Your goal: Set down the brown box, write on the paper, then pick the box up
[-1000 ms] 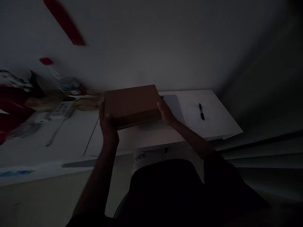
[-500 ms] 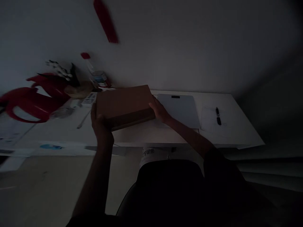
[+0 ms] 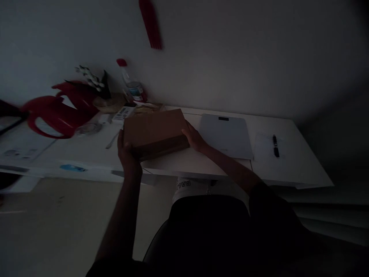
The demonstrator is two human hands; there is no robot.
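Between my two hands is a closed brown cardboard box [image 3: 155,125], slightly tilted, over the white desk [image 3: 184,163]. My left hand [image 3: 128,156] grips its left end, with the thumb on the near side. At the right end my right hand [image 3: 193,136] is wrapped round the edge, thumb at the front corner. Just right of the box lies a flat pale scale [image 3: 226,134] with a small dark display. Whether the box touches the desk is hard to tell in the dim light.
Farther right, a pen [image 3: 275,146] lies on a sheet of paper [image 3: 261,148]. To the left stand a red watering can [image 3: 54,115], a plastic bottle [image 3: 134,86] with a red cap, and a small printed box [image 3: 123,113]. A blue object [image 3: 73,168] shows at the desk's front edge.
The view has swung, so the desk and its objects appear farther right. Both hands still hold the box, which sits a little farther left relative to the scale.
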